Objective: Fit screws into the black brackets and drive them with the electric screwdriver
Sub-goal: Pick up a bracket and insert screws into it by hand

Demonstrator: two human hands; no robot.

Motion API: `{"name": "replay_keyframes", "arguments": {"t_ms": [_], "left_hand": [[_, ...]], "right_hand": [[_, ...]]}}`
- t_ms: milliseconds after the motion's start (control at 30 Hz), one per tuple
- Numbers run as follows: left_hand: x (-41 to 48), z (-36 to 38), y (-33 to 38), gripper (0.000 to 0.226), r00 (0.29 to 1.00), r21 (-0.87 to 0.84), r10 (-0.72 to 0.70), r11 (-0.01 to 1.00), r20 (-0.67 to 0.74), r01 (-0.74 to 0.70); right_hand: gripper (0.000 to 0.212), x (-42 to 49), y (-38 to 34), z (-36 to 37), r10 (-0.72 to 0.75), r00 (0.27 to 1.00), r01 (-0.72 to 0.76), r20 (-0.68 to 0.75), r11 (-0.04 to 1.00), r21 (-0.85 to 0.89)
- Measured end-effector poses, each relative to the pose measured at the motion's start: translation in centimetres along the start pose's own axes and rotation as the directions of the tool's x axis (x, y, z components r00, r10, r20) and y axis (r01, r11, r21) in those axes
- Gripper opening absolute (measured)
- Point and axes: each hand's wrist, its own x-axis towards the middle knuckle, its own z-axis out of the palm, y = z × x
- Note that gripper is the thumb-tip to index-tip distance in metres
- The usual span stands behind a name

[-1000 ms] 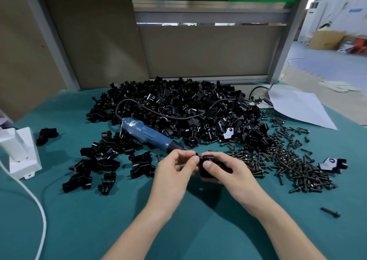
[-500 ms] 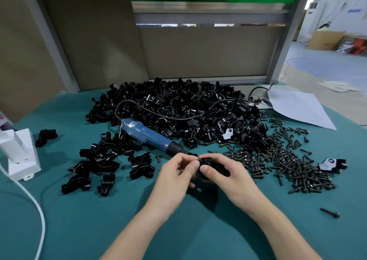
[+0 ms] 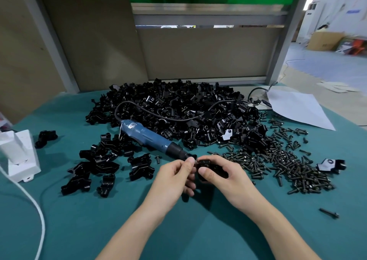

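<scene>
**BRACKET IN HAND, SCREW BEING STARTED: BENCH STOCK AS IT LIES**

- **R hand** [image 3: 224, 177]: fingers curled round one black bracket [image 3: 206, 165], thumb pressed on its near face. Held low over the green cloth [image 3: 79, 230], prob. to steady it and turn the hole toward the L hand.
- **L hand** [image 3: 174, 175]: thumb + forefinger tips pinched tight at the bracket's L end, on what looks like a screw [image 3: 195, 162]. It is mostly hidden, so can't confirm. Other fingers curl loosely beneath.
- **Step (est.):** screw being fitted by hand, not yet driven.
- **Electric screwdriver** [image 3: 151, 138]: lies idle on the cloth, bit end just beyond the L fingertips. Likely parked there for a quick grab. Its cord loops back over the bracket pile.
- **Bracket pile** [image 3: 178, 112]: large heap beyond both hands.
- **Screw heap** [image 3: 282, 164]: near, to the R of the R hand, so refills are close by.
- **Small bracket group** [image 3: 95, 162]: L of the L hand, apart from the main pile. Poss. finished pcs, can't tell.
</scene>
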Motion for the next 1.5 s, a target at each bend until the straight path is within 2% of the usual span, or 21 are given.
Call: {"name": "replay_keyframes", "arguments": {"t_ms": [133,333,433,533,633,733,867,967,1033,1067,1133,1233,1300,1400,1500], "left_hand": [[-0.1,-0.2,0.1,0.029,0.999,0.012,0.033,0.999,0.022,-0.033],[-0.1,-0.9,0.4,0.007,0.996,0.109,0.069,0.991,0.057,-0.075],[0.0,-1.2,0.6,0.01,0.993,0.08,0.069,0.994,0.091,-0.077],[0.0,-1.2,0.9,0.024,0.996,-0.048,-0.018,0.999,0.093,0.023],[-0.1,-1.1,0.7,0.03,0.994,0.009,-0.06,0.998,0.089,0.059],[-0.1,-1.2,0.7,0.02,0.997,0.022,-0.016,1.0,0.082,0.015],[-0.2,-1.1,0.9,0.002,0.99,0.115,0.13,0.984,0.051,-0.135],[-0.3,-1.2,0.7,0.008,0.976,0.236,0.209,0.947,0.059,-0.217],[-0.4,-1.1,0.8,0.005,0.976,0.226,0.208,0.95,0.061,-0.216],[-0.4,-1.0,0.9,0.003,0.981,0.177,0.189,0.965,0.043,-0.194],[-0.4,-0.7,1.1,0.014,0.993,0.082,0.117,0.99,0.01,-0.117],[-0.4,-0.7,1.1,0.035,0.999,0.131,0.028,0.991,0.042,-0.033],[-0.5,-0.8,1.1,0.038,0.997,0.123,0.008,0.992,0.071,-0.016],[-0.5,-1.0,1.2,0.027,0.995,0.114,0.046,0.992,0.089,-0.056],[-0.5,-1.0,1.2,0.012,0.988,0.132,0.133,0.981,0.074,-0.142]], "right_hand": [[0.02,0.0,0.2,-0.1,0.009,1.0,-0.009,0.013,1.0,0.011],[0.018,0.0,0.4,-0.3,0.011,1.0,-0.011,0.018,1.0,0.003],[0.018,0.0,0.3,-0.3,-0.004,1.0,0.004,0.02,1.0,0.002],[0.02,0.0,0.4,-0.3,-0.009,0.999,0.01,0.031,0.999,-0.034],[0.021,0.0,0.6,-0.3,-0.017,0.999,0.022,0.047,0.995,-0.102],[0.022,0.0,0.6,-0.4,-0.026,0.998,0.032,0.051,0.992,-0.125],[0.024,0.0,0.6,-0.3,-0.012,0.998,0.016,0.054,0.998,-0.059],[0.018,0.0,0.6,-0.4,-0.016,0.999,0.015,0.048,1.0,0.016],[0.019,0.0,0.4,-0.4,-0.02,0.999,0.019,0.043,1.0,0.022],[0.019,0.0,0.3,-0.4,-0.025,0.999,0.025,0.046,1.0,0.003],[0.02,0.0,0.4,-0.2,-0.024,0.998,0.027,0.054,0.998,-0.056],[0.02,0.0,0.4,-0.2,-0.018,0.999,0.022,0.049,0.996,-0.092],[0.021,-0.1,0.4,-0.2,-0.024,0.998,0.031,0.056,0.992,-0.119],[0.021,-0.1,0.3,-0.2,-0.021,0.998,0.029,0.06,0.991,-0.127],[0.019,-0.1,-0.1,-0.2,-0.005,0.998,0.008,0.061,0.998,-0.057]]}}
